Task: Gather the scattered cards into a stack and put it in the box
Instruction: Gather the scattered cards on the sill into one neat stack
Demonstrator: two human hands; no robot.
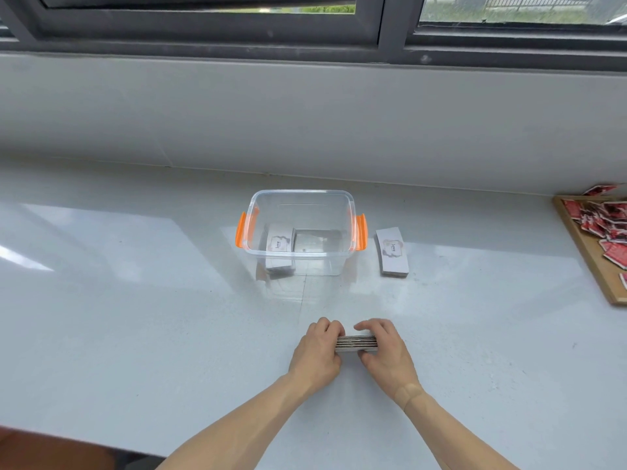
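A stack of cards (356, 344) stands on its long edge on the white counter, near me. My left hand (317, 352) grips its left end and my right hand (385, 347) grips its right end, fingers curled over the top. Farther back stands a clear plastic box (302, 195) with orange handles, open at the top. Inside it, at the left, lies a card stack (280, 247) with "love" on its top card. Another "love" card stack (392, 252) lies on the counter just right of the box.
A wooden tray (587, 256) at the right edge holds several red-backed cards. A grey wall and a window frame run behind the counter. The counter's front edge shows at the bottom left.
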